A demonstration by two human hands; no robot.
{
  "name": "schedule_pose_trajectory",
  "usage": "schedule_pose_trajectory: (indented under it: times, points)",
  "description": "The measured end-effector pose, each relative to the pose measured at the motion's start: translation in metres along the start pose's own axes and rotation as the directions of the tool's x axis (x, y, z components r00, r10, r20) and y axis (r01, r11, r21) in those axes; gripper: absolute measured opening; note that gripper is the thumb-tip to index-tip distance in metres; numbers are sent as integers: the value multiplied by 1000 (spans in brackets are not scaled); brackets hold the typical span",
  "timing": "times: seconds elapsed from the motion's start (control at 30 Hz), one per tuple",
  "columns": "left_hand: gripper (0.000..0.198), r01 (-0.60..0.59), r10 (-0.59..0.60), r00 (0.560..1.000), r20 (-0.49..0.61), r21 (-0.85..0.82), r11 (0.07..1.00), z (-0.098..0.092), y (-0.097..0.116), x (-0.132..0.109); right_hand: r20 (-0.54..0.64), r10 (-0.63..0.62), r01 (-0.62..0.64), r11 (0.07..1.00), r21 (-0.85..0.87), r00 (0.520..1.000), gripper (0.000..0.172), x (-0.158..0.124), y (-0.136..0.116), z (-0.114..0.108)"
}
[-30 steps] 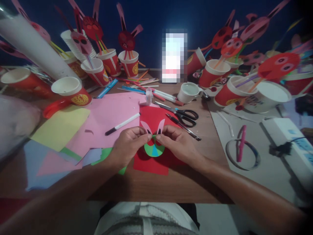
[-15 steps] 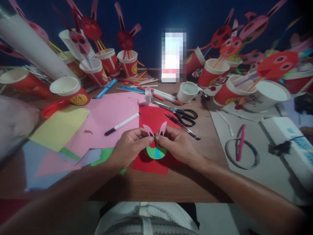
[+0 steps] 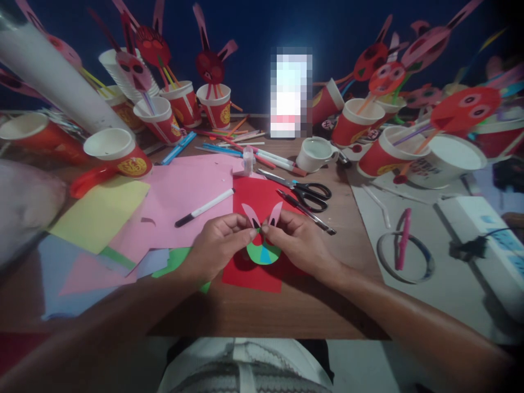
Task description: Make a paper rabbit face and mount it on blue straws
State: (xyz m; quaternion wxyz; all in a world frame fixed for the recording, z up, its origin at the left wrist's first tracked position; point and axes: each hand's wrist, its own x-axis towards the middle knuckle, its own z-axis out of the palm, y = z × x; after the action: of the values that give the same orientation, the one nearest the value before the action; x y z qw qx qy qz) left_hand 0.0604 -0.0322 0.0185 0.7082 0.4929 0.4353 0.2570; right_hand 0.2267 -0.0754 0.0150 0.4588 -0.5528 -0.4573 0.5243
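Between both hands is a small paper rabbit face [image 3: 264,254], round and green with a blue wedge and a red patch. Two pink ears with black centres rise from its top. My left hand [image 3: 221,239] pinches its upper left, by the base of the left ear [image 3: 251,214]. At the upper right my right hand [image 3: 298,239] pinches beside the right ear [image 3: 275,212]. The fingers hide part of the face's top. Under the hands lies a red paper sheet [image 3: 254,281].
Black-handled scissors [image 3: 313,194] and a pen [image 3: 305,212] lie just beyond my right hand. A white marker [image 3: 204,207] rests on pink paper [image 3: 176,188] at left. Behind stand a mug [image 3: 313,155], a bright pixelated screen [image 3: 290,93] and red paper cups [image 3: 215,109] holding paper animals.
The rabbit face has shifted very slightly up and to the right, its ears included. Both hands keep their pinch and have hardly moved.
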Motion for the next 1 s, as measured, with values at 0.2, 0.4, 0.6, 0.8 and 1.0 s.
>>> schedule_pose_trajectory:
  times: [0.2, 0.4, 0.6, 0.8, 1.0]
  points:
    - [17, 0, 2, 1000, -23, 77, 997, -1, -1, 1, -3, 1, -1, 1000, 15, 1000, 13, 0, 1, 1]
    - [14, -16, 20, 999, -37, 105, 994, -2, -2, 1, 0, 7, -7, 999, 35, 1000, 12, -1, -1, 0]
    - [15, -20, 26, 998, -50, 111, 994, -1, -1, 0, 6, 7, -7, 999, 49, 1000, 16, -1, -2, 0]
    - [14, -21, 26, 999, -36, 110, 994, 1, 0, 1, 9, -16, 15, 999, 34, 1000, 11, -1, -1, 1]
    - [14, -2, 3, 1000, -17, 68, 998, 1, 0, 1, 2, -33, 33, 999, -1, 999, 7, -1, -2, 0]
